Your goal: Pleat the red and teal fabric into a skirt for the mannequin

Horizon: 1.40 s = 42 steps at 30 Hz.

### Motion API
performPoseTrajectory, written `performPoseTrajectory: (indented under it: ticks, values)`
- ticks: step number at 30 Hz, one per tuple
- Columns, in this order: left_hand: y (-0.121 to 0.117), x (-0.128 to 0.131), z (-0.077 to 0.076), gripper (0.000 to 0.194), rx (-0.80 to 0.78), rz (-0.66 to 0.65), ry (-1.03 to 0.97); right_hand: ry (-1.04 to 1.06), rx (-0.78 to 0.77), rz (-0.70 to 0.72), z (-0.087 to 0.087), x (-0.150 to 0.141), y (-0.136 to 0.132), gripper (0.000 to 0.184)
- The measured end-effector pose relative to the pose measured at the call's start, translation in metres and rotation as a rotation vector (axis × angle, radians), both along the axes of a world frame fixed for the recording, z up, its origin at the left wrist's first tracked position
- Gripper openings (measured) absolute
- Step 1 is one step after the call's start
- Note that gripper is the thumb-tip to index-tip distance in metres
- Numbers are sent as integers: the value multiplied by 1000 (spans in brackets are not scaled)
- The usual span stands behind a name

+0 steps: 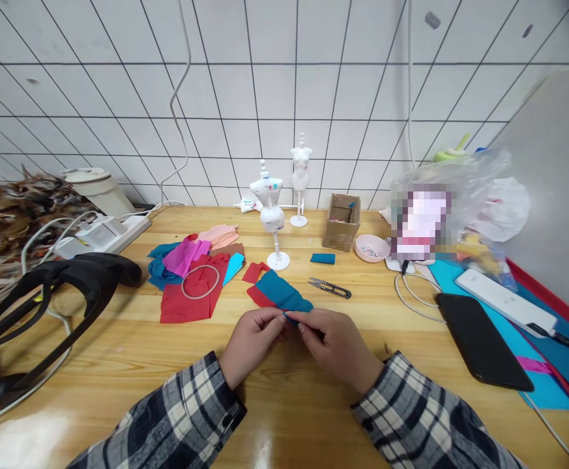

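Observation:
My left hand point(255, 342) and my right hand point(335, 342) meet above the table, each pinching the near end of a piece of teal crepe paper or thin cloth point(281, 291). The strip stretches away from my fingertips, with a red layer point(261, 298) showing along its left side. A small red scrap point(255, 271) lies just beyond it. To the right rest black thread snips point(330, 287) and a small folded teal piece point(322, 258). A white miniature dress form point(272, 215) stands behind the strip, and a second dress form point(300, 176) is near the wall.
Coloured sheets point(191, 306) with a metal ring point(200, 282) lie at left, near a black headset frame point(93, 299) and power strip point(118, 234). At right are a cardboard box point(341, 231), pink bowl point(372, 248), black phone point(482, 342), white power bank point(504, 301) and cables.

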<state>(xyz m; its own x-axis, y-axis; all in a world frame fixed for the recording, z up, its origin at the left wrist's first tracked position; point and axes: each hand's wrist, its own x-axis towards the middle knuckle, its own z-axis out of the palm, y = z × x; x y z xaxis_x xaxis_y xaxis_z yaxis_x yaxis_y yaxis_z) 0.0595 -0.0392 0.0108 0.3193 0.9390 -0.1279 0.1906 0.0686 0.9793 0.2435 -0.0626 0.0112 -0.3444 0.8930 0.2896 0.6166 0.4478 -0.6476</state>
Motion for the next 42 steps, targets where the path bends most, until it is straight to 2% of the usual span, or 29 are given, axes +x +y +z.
performPoseTrajectory:
  ticks: [5,20,28,35,42]
  values:
    - [-1,0,1,33,-10,8,0,34,-24,25,1,1,-1,35]
    - [1,-2,-4,32,-19,14,14,-52,29,61,1,2,-3,36]
    - [1,-3,2,22,11,35,22,-168,129,71,4,-1,-12,35]
    - [2,-4,-2,21,-53,-14,41,-164,88,34,6,-1,-11,31]
    - [1,-4,-1,24,-32,-51,13,-101,17,13,6,-2,-8,30]
